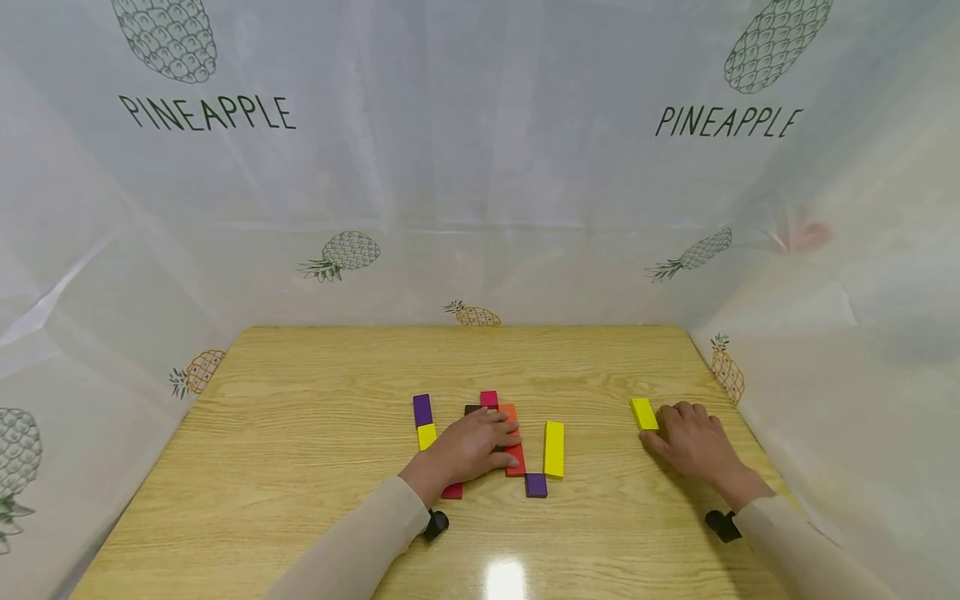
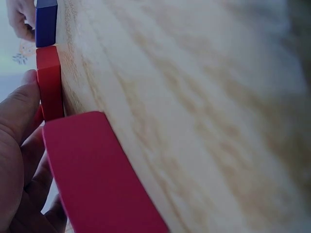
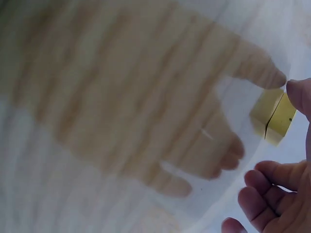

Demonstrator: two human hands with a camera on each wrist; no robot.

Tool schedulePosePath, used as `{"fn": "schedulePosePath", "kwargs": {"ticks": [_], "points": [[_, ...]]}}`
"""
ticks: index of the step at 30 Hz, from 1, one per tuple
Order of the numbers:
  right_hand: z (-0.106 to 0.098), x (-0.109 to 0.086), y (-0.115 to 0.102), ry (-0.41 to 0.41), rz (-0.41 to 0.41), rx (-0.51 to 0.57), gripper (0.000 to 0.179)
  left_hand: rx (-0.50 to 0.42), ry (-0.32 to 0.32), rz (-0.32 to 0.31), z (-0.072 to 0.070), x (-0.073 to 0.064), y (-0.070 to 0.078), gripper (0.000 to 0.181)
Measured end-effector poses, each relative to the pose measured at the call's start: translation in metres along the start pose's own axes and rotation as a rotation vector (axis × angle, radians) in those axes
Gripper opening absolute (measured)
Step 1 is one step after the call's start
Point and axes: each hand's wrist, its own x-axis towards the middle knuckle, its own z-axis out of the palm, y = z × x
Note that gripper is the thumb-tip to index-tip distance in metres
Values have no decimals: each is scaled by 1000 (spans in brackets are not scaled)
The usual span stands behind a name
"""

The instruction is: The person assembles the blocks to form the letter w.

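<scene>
My left hand (image 1: 468,443) lies over a cluster of flat coloured blocks. Its fingers touch an orange block (image 1: 507,411) and a red block (image 1: 516,467) joined end to end. In the left wrist view the thumb rests at the top edge of the red block (image 2: 51,82), and a magenta block (image 2: 97,174) stands close to the palm. At the right, my right hand (image 1: 693,442) is beside a lone yellow block (image 1: 643,413). The right thumb tip touches or nearly touches that block (image 3: 284,119); the other fingers curl loosely, holding nothing.
Left of the left hand, a purple block (image 1: 423,410) meets a yellow one (image 1: 427,436). A magenta block (image 1: 489,399) sits behind that hand. A long yellow block (image 1: 554,450) and a small purple block (image 1: 536,485) lie right of it. A pineapple-print sheet (image 1: 480,167) surrounds the wooden table (image 1: 300,467).
</scene>
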Motion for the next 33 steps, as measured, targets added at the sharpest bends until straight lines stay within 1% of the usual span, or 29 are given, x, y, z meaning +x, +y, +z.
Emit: {"fn": "schedulePosePath", "kwargs": {"ticks": [5,7,10,14,18,21,24,30,33], "points": [[3,-1,-5,6,-11,-28,61,-5,-1,-3,0,0,0,47],[4,-2,-9,17,-31,-48,61,2,-1,-5,-1,0,1,46],[3,-2,-16,34,-67,-70,54,8,-3,-9,-1,0,1,46],[1,1,-22,82,-111,-100,46,-1,-2,-9,-1,0,1,46],[2,9,-17,131,-119,-129,52,-3,-2,-7,-1,0,1,47],[3,16,-10,128,-121,-119,63,1,1,-5,0,1,0,47],[5,20,-5,106,-126,-100,70,4,1,-1,1,1,1,47],[10,25,-2,75,-126,-56,65,1,-3,-7,0,0,2,47],[9,28,-3,77,-128,-41,61,1,-3,-15,-1,0,1,47]]}}
